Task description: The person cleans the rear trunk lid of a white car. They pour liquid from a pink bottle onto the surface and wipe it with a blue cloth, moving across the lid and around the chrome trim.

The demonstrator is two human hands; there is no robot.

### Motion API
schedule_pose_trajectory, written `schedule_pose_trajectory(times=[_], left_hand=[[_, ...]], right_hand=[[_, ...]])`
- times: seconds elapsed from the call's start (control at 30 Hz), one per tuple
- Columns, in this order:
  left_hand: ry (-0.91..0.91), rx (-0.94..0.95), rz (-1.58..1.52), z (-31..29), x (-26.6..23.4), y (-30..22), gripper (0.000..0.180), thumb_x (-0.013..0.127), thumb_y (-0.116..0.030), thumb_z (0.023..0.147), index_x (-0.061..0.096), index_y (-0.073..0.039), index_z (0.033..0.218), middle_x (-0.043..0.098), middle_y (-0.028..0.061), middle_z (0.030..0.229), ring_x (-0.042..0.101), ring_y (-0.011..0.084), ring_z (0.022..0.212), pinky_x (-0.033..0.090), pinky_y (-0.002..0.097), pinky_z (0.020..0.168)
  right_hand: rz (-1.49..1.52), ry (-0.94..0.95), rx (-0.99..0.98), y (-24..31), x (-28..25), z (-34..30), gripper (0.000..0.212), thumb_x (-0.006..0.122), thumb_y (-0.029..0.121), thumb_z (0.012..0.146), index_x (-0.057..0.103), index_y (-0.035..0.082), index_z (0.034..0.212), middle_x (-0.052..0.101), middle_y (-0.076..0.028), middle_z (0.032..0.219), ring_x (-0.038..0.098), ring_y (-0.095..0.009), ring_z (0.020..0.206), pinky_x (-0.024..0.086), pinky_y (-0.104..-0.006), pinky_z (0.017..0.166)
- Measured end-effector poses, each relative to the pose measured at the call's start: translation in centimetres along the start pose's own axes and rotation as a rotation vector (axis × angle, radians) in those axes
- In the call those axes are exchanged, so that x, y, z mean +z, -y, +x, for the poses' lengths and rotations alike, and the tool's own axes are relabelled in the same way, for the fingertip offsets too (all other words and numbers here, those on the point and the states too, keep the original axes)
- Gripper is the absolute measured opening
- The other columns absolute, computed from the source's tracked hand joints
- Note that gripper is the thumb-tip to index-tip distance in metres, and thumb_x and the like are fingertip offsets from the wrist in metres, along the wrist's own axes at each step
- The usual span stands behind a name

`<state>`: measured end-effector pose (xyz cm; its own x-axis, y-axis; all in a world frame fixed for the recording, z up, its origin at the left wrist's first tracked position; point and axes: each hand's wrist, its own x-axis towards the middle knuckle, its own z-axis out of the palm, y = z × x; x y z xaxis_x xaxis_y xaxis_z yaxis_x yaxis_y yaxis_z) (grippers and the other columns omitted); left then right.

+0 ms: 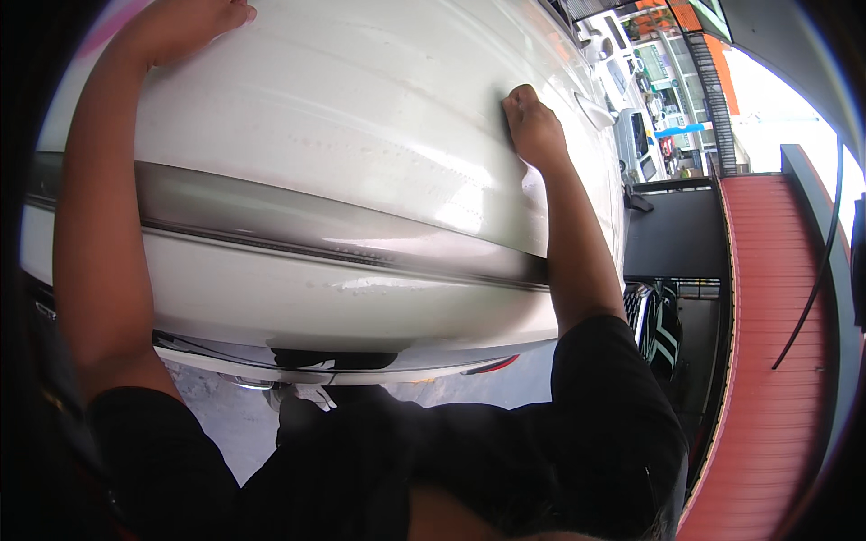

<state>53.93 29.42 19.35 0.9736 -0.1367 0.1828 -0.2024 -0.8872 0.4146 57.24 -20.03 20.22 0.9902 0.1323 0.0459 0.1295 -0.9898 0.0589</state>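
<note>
Both my arms reach over the white car roof (pixel 361 99), which is dotted with small droplets. My right hand (pixel 537 131) is closed in a fist low over the roof's right part, near a small fin (pixel 593 112). Whatever it may hold is hidden. At the upper left, the picture's edge cuts off part of my left hand (pixel 198 27). Its visible fingers look curled against the roof, and I cannot make out anything in them. A dark grey roof strip (pixel 343 230) runs crosswise under my forearms.
Below the strip are the white roof side (pixel 361 307) and the car's side windows. To the right lie a red ribbed roof (pixel 767 325), a dark car front (pixel 658 329) and a hanging black cable (pixel 821 288). Parked vehicles (pixel 636 144) stand farther off. A pink patch (pixel 113 32) shows at the upper left.
</note>
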Motion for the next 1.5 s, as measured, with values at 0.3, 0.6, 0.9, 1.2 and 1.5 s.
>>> schedule_pose_trajectory(times=[0.3,0.6,0.9,1.2,1.5], left_hand=[[0.094,-0.033,-0.012,-2.5,-4.1,-5.2,0.051,0.063,-0.020,0.101,0.061,-0.019,0.152,0.075,0.0143,0.115,0.070,0.0293,0.104,0.054,0.0410,0.094],[0.146,-0.091,-0.019,-2.1,-4.9,-6.1,0.053,0.063,-0.020,0.101,0.059,-0.020,0.154,0.075,0.0144,0.121,0.070,0.0282,0.108,0.053,0.0399,0.096],[0.144,-0.035,-0.024,-2.1,-4.8,-7.2,0.053,0.060,-0.017,0.101,0.061,-0.022,0.154,0.076,0.0128,0.119,0.070,0.0280,0.105,0.053,0.0397,0.094],[0.149,-0.013,-0.187,0.9,-0.6,1.7,0.059,0.051,-0.005,0.108,0.050,-0.028,0.162,0.064,0.0101,0.131,0.062,0.0217,0.115,0.046,0.0328,0.110],[0.150,0.043,-0.209,-0.4,-2.0,1.5,0.061,0.053,-0.008,0.106,0.050,-0.031,0.162,0.061,0.0093,0.119,0.059,0.0231,0.104,0.048,0.0347,0.105]], right_hand=[[-0.029,-0.117,-0.050,-1.5,0.9,-2.2,0.029,0.050,0.038,0.111,0.056,0.011,0.119,0.076,-0.024,0.100,0.071,-0.047,0.101,0.054,-0.0549,0.092],[-0.125,-0.101,0.162,-1.6,0.0,-0.6,0.035,0.044,0.038,0.111,0.057,0.008,0.124,0.077,-0.023,0.107,0.073,-0.046,0.104,0.054,-0.0551,0.094],[-0.179,-0.004,0.573,-12.5,0.8,-6.7,0.047,0.034,0.036,0.110,0.053,0.001,0.137,0.072,-0.026,0.132,0.069,-0.043,0.124,0.052,-0.0518,0.107],[0.203,0.052,-0.177,25.4,-2.8,1.4,0.041,0.040,0.037,0.112,0.059,0.004,0.127,0.078,-0.016,0.110,0.074,-0.035,0.106,0.057,-0.0455,0.095],[-0.029,-0.030,0.425,-3.0,-0.1,-7.1,0.042,0.039,0.040,0.112,0.054,0.006,0.132,0.076,-0.021,0.120,0.073,-0.036,0.115,0.055,-0.0486,0.100]])
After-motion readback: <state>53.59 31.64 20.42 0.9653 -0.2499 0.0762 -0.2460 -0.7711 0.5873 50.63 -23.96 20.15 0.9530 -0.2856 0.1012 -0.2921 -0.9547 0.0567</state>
